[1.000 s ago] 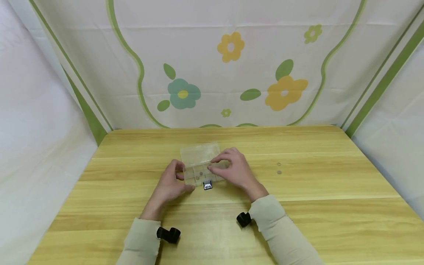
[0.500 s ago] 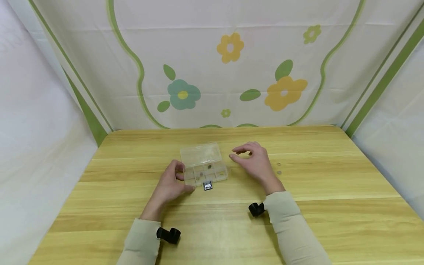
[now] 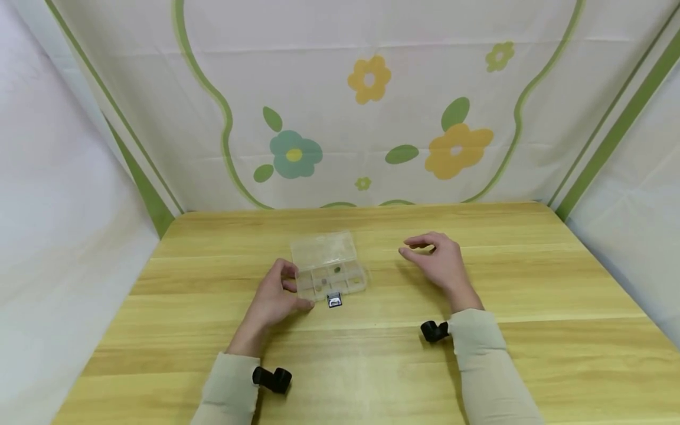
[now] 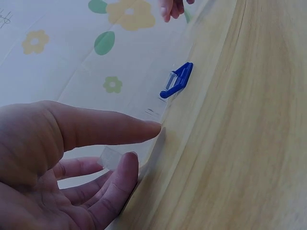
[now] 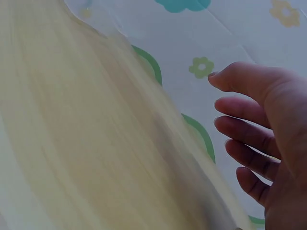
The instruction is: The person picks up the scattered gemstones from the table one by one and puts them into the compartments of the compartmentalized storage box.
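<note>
A clear plastic compartment box point(image 3: 305, 293) lies on the table with its lid point(image 3: 323, 250) folded back. Small roundish pieces sit in it, among them a dark green one point(image 3: 337, 270) and a greyish one point(image 3: 324, 281); their kind is too small to tell. My left hand point(image 3: 275, 295) grips the box's left end, thumb at the front corner and fingers curled at the side. In the left wrist view, the blue clasp point(image 4: 180, 80) stands out from the box's front. My right hand point(image 3: 438, 260) hovers right of the box, fingers loosely bent, holding nothing in the right wrist view.
The wooden table point(image 3: 372, 366) reaches back to a white cloth backdrop point(image 3: 319, 77) with printed flowers. Cloth walls stand at the left and right. Black wrist cameras point(image 3: 434, 332) stick out from both sleeves.
My right hand has left the box and moved right over the table, now covering the spot where two small round pieces lay. The dark green piece shows in the box. My left hand stays put.
</note>
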The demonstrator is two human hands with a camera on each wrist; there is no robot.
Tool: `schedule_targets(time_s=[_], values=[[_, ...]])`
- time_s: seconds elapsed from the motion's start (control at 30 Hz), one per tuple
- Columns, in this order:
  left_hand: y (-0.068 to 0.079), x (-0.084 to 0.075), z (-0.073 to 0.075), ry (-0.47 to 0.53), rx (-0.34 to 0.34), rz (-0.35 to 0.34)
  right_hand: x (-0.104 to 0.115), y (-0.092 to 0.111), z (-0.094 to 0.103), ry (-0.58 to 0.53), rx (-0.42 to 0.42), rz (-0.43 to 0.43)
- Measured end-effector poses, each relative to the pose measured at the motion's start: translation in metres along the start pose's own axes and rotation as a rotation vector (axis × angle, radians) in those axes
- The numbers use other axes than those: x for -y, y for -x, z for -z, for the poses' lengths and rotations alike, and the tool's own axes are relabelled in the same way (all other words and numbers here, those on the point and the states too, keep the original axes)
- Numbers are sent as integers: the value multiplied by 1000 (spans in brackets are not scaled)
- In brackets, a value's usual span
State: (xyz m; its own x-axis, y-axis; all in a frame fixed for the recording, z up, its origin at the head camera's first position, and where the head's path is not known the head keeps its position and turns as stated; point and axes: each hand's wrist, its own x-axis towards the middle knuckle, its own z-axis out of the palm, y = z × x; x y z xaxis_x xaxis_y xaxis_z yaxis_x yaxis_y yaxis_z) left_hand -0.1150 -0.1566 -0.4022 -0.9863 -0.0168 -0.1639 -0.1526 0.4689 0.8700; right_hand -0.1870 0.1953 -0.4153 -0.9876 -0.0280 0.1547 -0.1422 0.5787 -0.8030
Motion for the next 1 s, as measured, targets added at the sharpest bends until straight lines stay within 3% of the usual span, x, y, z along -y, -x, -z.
schedule_targets(time_s=[0.63,1.0], values=[[0,0,0,15,0,26,-30,11,42,53,-109,-151],[0,0,0,6,-3,24,-40,16,48,98,-139,-167]])
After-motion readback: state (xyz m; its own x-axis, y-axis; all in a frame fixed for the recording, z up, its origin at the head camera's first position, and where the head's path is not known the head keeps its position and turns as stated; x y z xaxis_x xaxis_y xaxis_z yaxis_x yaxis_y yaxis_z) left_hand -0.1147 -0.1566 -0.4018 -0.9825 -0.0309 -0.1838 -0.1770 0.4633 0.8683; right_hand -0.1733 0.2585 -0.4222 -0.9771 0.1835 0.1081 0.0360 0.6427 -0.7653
